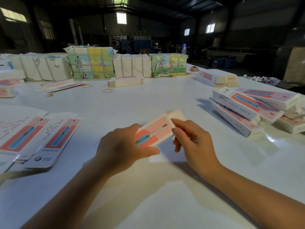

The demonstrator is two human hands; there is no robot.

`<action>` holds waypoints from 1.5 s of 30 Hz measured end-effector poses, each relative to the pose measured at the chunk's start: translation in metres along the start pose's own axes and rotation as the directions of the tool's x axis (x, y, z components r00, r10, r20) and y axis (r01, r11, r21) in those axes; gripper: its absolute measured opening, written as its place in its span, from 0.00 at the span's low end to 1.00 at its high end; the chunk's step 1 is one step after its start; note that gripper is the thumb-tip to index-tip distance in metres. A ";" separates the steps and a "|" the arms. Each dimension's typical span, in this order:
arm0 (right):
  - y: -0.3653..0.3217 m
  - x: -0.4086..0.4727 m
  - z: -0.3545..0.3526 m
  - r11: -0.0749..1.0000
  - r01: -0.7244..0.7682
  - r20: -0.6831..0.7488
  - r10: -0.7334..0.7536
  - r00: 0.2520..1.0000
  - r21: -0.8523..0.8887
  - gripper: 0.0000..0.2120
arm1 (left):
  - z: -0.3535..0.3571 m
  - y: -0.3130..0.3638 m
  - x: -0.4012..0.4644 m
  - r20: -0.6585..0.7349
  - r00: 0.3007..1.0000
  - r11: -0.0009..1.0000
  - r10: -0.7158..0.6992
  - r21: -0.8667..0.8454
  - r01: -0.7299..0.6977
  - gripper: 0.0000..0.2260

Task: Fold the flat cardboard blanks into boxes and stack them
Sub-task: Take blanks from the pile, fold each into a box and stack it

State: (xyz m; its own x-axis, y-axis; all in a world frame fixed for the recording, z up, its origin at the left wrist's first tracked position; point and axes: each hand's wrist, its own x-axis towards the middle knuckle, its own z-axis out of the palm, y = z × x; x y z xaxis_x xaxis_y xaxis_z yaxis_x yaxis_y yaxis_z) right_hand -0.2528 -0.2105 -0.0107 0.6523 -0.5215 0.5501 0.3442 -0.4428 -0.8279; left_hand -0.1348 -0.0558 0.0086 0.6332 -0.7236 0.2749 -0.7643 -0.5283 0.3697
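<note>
Head view. A carton, printed with a toothbrush on pink and coral, is held just above the white counter, between both hands and near the person's edge of it. The left hand grips its near end, thumb curled underneath and fingers over the printed face. The right hand pinches the far end, fingers closed on the edge beside the plain end flap, which stands open and untucked. Flat blanks lie to the left; finished boxes are heaped loosely to the right, some tilted across one another.

Likely faults from here: the flap, if pushed off its score line, may crease or buckle instead of tucking in; a tight squeeze by the left hand could flatten the body, so the flap would miss its slot. The heap on the right looks uneven, so another box laid on it might slide off toward the counter's edge.
</note>
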 end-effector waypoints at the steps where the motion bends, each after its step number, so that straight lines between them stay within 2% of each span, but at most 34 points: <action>1: 0.001 0.001 -0.001 0.999 -0.031 0.005 0.031 0.999 -0.008 0.18 | 0.000 0.000 0.000 -0.003 1.000 1.000 0.010 0.022 -0.010 0.26; 3: 0.005 0.003 -0.003 0.994 -0.087 0.032 0.089 0.996 -0.061 0.24 | 0.001 0.000 0.000 -0.006 1.000 0.995 0.020 0.102 -0.019 0.29; 5: 0.004 0.003 -0.002 0.991 -0.095 0.044 0.100 0.994 -0.096 0.21 | 0.003 0.002 0.001 -0.022 0.999 0.984 0.028 0.178 -0.024 0.28; 7: 0.002 0.002 -0.001 0.996 -0.069 -0.004 0.069 0.998 -0.057 0.16 | 0.004 0.004 0.000 -0.041 0.999 0.986 0.029 0.163 -0.022 0.28; 10: 0.000 0.002 0.000 0.998 -0.050 -0.067 0.048 0.997 -0.024 0.14 | 0.006 0.007 0.000 -0.062 0.998 0.991 0.017 0.133 -0.009 0.32; 12: 0.000 0.003 0.001 0.999 -0.053 -0.061 0.053 0.997 -0.007 0.14 | 0.008 0.009 0.000 -0.076 0.997 0.989 0.021 0.151 -0.009 0.32; 15: 0.000 0.005 0.001 0.998 -0.057 -0.045 0.056 0.997 -0.009 0.13 | 0.009 0.010 -0.001 -0.097 0.995 0.984 0.035 0.175 -0.018 0.39; 17: -0.001 0.005 0.000 0.996 -0.015 -0.035 0.012 0.999 -0.086 0.12 | 0.009 0.010 -0.001 -0.106 0.994 0.982 0.018 0.188 0.002 0.38; 18: -0.002 0.006 -0.002 0.983 0.015 -0.047 -0.024 0.999 -0.184 0.13 | 0.008 0.010 0.000 -0.112 0.994 0.983 -0.001 0.182 0.022 0.35; 19: -0.002 0.007 -0.004 0.954 0.039 -0.068 -0.062 0.996 -0.299 0.18 | 0.007 0.010 0.000 -0.120 0.992 0.985 -0.021 0.166 0.041 0.31; 20: -0.002 0.009 -0.006 0.927 0.038 -0.095 -0.079 0.992 -0.374 0.26 | 0.007 0.010 0.000 -0.131 0.991 0.988 -0.035 0.146 0.054 0.28; 21: 0.000 0.013 -0.008 0.929 -0.016 -0.120 -0.031 0.992 -0.370 0.34 | 0.006 0.011 0.000 -0.137 0.990 0.990 -0.042 0.127 0.060 0.25; 22: 0.001 0.015 -0.010 0.958 -0.137 -0.127 0.107 0.986 -0.253 0.40 | 0.007 0.012 0.000 -0.133 0.990 0.992 -0.041 0.113 0.056 0.24; 23: -0.001 0.016 -0.010 0.959 -0.283 -0.073 0.281 0.957 -0.013 0.41 | 0.008 0.013 -0.001 -0.118 0.992 0.993 -0.034 0.106 0.047 0.25; 24: -0.001 0.017 -0.009 0.883 -0.401 0.046 0.403 0.914 0.245 0.36 | 0.009 0.014 -0.002 -0.098 0.995 0.993 -0.026 0.108 0.036 0.25; 25: 0.000 0.018 -0.007 0.774 -0.459 0.145 0.443 0.885 0.436 0.27 | 0.010 0.016 -0.002 -0.079 0.997 0.993 -0.018 0.117 0.027 0.26; 26: 0.001 0.019 -0.005 0.735 -0.461 0.179 0.433 0.884 0.498 0.18 | 0.011 0.018 -0.002 -0.068 0.998 0.992 -0.010 0.124 0.019 0.27; 27: 0.002 0.019 -0.005 0.773 -0.422 0.154 0.399 0.904 0.475 0.13 | 0.012 0.019 -0.003 -0.062 0.998 0.992 -0.004 0.126 0.012 0.29; 28: 0.002 0.017 -0.004 0.843 -0.354 0.097 0.345 0.933 0.405 0.11 | 0.012 0.021 -0.003 -0.058 0.998 0.993 0.001 0.121 0.006 0.30; 30: 0.001 0.013 -0.005 0.984 -0.147 0.001 0.147 0.989 0.099 0.09 | 0.012 0.024 -0.003 -0.057 0.998 0.995 0.007 0.099 -0.002 0.32; 31: 0.001 0.011 -0.005 0.996 -0.041 -0.004 0.040 0.999 -0.074 0.08 | 0.012 0.025 -0.004 -0.063 0.998 0.996 0.007 0.092 -0.001 0.31; 34: 0.002 0.003 -0.001 0.881 0.161 0.074 -0.143 0.987 -0.446 0.17 | 0.013 0.028 -0.005 -0.084 0.996 0.995 -0.007 0.095 0.015 0.32; 36: 0.004 0.001 0.001 0.831 0.209 0.116 -0.174 0.978 -0.516 0.22 | 0.014 0.028 -0.007 -0.110 0.994 0.992 -0.018 0.122 0.032 0.30; 38: 0.002 0.000 0.001 0.871 0.181 0.145 -0.128 0.981 -0.456 0.21 | 0.013 0.026 -0.008 -0.146 0.989 0.986 -0.033 0.158 0.056 0.28; 39: 0.001 0.001 0.001 0.926 0.119 0.144 -0.071 0.987 -0.358 0.20 | 0.013 0.025 -0.008 -0.162 0.986 0.982 -0.036 0.178 0.065 0.28; 41: -0.002 0.005 0.000 0.997 -0.060 0.133 0.065 0.989 -0.046 0.17 | 0.012 0.023 -0.008 -0.185 0.982 0.974 -0.036 0.213 0.076 0.27; 43: -0.002 0.010 -0.001 0.966 -0.188 0.122 0.168 0.978 0.176 0.15 | 0.011 0.022 -0.007 -0.191 0.981 0.968 -0.027 0.241 0.073 0.27; 45: -0.002 0.012 -0.001 0.933 -0.239 0.108 0.217 0.970 0.269 0.15 | 0.010 0.022 -0.007 -0.193 0.981 0.965 -0.020 0.252 0.069 0.27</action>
State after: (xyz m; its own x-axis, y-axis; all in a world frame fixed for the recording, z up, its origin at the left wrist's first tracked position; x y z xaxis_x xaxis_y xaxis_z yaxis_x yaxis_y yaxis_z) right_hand -0.2463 -0.2170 -0.0025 0.7806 -0.5230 0.3422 0.3472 -0.0922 -0.9332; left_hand -0.1570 -0.0673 0.0057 0.6600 -0.6134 0.4337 -0.7246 -0.6722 0.1519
